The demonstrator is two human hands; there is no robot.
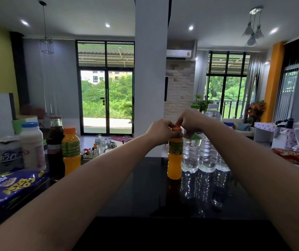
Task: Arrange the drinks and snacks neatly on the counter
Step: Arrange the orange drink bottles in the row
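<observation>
Head view: nearest, a blue bag (9, 185) lies at the left edge of the black table (145, 187). Mid-table a juice bottle (175, 160) stands upright, just left of clustered water bottles (190, 154). The left hand (160, 130) curls its fingers round the neck; the right hand (190, 120) pinches the orange cap. Farther left stand a second juice bottle (71, 151), cola bottle (55, 147) and milk bottle (32, 147).

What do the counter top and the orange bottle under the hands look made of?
Counter: dark polished stone or a look-alike, glossy; it mirrors the water bottles. Orange bottle: probably clear plastic; the juice colour shows through, with a green label wrap.
</observation>
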